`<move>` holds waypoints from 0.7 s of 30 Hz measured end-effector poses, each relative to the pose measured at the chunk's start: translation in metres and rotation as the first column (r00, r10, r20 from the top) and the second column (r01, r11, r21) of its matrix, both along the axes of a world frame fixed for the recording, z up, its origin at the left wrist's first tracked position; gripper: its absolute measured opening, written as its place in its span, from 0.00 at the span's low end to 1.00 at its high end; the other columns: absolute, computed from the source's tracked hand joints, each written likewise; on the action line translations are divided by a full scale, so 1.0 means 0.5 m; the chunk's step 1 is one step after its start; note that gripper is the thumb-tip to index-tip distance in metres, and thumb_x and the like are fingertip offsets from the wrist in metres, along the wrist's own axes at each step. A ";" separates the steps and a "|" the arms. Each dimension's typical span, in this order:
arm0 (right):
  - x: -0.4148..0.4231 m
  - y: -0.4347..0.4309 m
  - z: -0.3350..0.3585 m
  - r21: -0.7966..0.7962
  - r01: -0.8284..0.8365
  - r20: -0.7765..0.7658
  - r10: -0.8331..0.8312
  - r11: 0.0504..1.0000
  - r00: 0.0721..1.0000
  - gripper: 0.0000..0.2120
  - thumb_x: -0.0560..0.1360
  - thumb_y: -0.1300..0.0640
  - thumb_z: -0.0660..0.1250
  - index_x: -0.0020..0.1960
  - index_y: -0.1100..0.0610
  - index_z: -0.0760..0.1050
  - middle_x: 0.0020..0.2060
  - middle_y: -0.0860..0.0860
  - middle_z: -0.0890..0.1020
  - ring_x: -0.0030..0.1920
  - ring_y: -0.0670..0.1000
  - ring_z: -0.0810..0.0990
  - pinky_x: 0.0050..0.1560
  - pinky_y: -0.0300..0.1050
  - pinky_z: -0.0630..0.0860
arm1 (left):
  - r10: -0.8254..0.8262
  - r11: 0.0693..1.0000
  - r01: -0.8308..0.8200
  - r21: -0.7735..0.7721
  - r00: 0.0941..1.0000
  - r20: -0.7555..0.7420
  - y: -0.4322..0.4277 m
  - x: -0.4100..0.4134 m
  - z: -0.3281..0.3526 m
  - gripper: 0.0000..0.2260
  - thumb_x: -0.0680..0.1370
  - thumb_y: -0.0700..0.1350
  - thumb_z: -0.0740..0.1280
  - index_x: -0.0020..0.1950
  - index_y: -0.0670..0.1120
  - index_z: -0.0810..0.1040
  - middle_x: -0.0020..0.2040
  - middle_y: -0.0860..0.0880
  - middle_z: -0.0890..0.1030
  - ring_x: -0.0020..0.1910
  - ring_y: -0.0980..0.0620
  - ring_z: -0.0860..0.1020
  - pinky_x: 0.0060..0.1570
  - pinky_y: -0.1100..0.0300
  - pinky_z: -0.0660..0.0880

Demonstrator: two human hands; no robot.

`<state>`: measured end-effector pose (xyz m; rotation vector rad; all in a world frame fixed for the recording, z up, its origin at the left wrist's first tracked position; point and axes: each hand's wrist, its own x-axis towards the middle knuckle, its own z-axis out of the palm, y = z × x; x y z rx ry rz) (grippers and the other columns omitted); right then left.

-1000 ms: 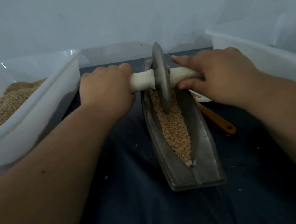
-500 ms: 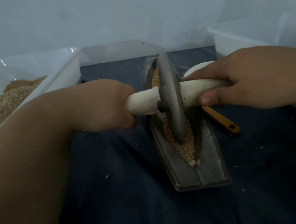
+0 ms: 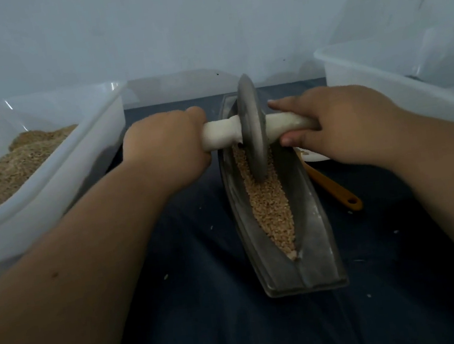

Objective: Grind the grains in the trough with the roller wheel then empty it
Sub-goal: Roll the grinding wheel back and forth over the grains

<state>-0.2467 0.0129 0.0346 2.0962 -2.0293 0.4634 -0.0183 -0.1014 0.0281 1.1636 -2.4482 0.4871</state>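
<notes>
A long grey metal trough (image 3: pixel 313 235) lies lengthwise on the dark cloth, its groove filled with tan grains (image 3: pixel 271 209). The grey roller wheel (image 3: pixel 253 128) stands upright in the far half of the groove, on a pale wooden axle (image 3: pixel 222 133). My left hand (image 3: pixel 164 145) grips the axle's left end in a fist. My right hand (image 3: pixel 338 125) holds the right end, fingers over the top and thumb underneath.
A clear plastic bin (image 3: pixel 56 177) with ground tan grain stands on the left. A white bin (image 3: pixel 399 82) stands on the right. An orange-handled spoon (image 3: pixel 335 189) lies right of the trough, its bowl under my right hand. A wall rises behind.
The wheel rolled toward me to the trough's middle, then back away to the far half. Both hands went with it and kept their grip.
</notes>
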 end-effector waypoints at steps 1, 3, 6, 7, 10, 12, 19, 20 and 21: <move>0.002 0.006 0.009 0.048 0.009 -0.004 -0.009 0.999 1.000 0.33 0.68 0.29 0.55 0.72 0.33 0.61 0.64 0.44 0.76 0.62 0.50 0.74 0.52 0.46 0.67 | -0.013 0.998 0.011 0.055 0.999 0.037 0.001 0.006 0.005 0.09 0.72 0.54 0.66 0.42 0.54 0.66 0.34 0.55 0.70 0.30 0.52 0.67 0.32 0.58 0.64; 0.007 0.023 0.032 0.158 -0.005 0.015 0.002 0.987 1.000 0.34 0.64 0.25 0.54 0.69 0.29 0.62 0.59 0.38 0.77 0.57 0.43 0.75 0.49 0.44 0.68 | -0.073 0.982 0.048 0.185 0.988 0.133 0.008 0.024 0.020 0.12 0.69 0.58 0.67 0.40 0.54 0.67 0.34 0.55 0.71 0.31 0.56 0.69 0.33 0.58 0.67; 0.015 0.060 0.063 0.273 -0.110 0.109 0.083 0.956 0.991 0.29 0.61 0.19 0.52 0.60 0.24 0.66 0.43 0.28 0.78 0.45 0.30 0.74 0.41 0.35 0.65 | -0.174 0.925 0.085 0.370 0.962 0.213 0.036 0.053 0.045 0.15 0.62 0.64 0.67 0.40 0.56 0.72 0.34 0.56 0.75 0.32 0.60 0.73 0.30 0.62 0.67; 0.017 0.070 0.069 0.288 -0.145 0.138 0.109 0.947 0.984 0.28 0.60 0.18 0.51 0.57 0.23 0.68 0.43 0.28 0.78 0.46 0.28 0.73 0.40 0.35 0.66 | -0.192 0.908 0.088 0.410 0.956 0.220 0.045 0.059 0.051 0.17 0.60 0.66 0.65 0.40 0.57 0.74 0.33 0.56 0.76 0.31 0.60 0.74 0.30 0.63 0.67; 0.025 0.082 0.077 0.306 -0.186 0.177 0.137 0.933 0.975 0.27 0.58 0.22 0.51 0.54 0.23 0.70 0.43 0.27 0.77 0.46 0.27 0.72 0.38 0.35 0.66 | -0.214 0.886 0.098 0.454 0.953 0.213 0.059 0.061 0.055 0.16 0.60 0.66 0.66 0.39 0.57 0.74 0.33 0.56 0.77 0.32 0.61 0.75 0.30 0.64 0.67; 0.026 0.077 0.076 0.307 -0.175 0.157 0.131 0.936 0.979 0.23 0.57 0.23 0.51 0.51 0.20 0.68 0.39 0.28 0.77 0.45 0.24 0.70 0.39 0.32 0.63 | -0.207 0.895 0.096 0.436 0.954 0.216 0.056 0.054 0.052 0.12 0.64 0.60 0.69 0.41 0.56 0.74 0.34 0.55 0.77 0.33 0.59 0.74 0.32 0.64 0.69; 0.010 0.025 0.016 0.053 -0.041 0.021 0.040 0.998 0.999 0.35 0.66 0.25 0.52 0.72 0.30 0.59 0.63 0.44 0.77 0.59 0.48 0.75 0.51 0.47 0.69 | -0.002 0.997 -0.001 0.083 0.999 0.034 0.020 0.010 0.004 0.07 0.69 0.52 0.66 0.40 0.54 0.68 0.33 0.55 0.69 0.31 0.51 0.68 0.34 0.56 0.66; 0.008 0.014 0.006 -0.003 -0.022 -0.013 0.022 1.000 1.000 0.34 0.68 0.28 0.53 0.73 0.33 0.59 0.63 0.47 0.77 0.60 0.52 0.76 0.53 0.49 0.71 | 0.027 1.000 -0.027 0.008 1.000 0.003 0.015 -0.002 -0.002 0.06 0.71 0.51 0.66 0.43 0.54 0.70 0.34 0.54 0.69 0.33 0.49 0.68 0.35 0.55 0.65; 0.005 0.003 -0.001 -0.046 -0.010 -0.045 0.008 0.999 0.999 0.34 0.69 0.30 0.53 0.74 0.35 0.59 0.62 0.49 0.78 0.59 0.54 0.76 0.53 0.51 0.72 | 0.049 0.997 -0.050 -0.052 0.999 -0.016 0.010 -0.012 -0.007 0.06 0.72 0.50 0.66 0.47 0.52 0.73 0.35 0.53 0.71 0.35 0.47 0.69 0.36 0.54 0.64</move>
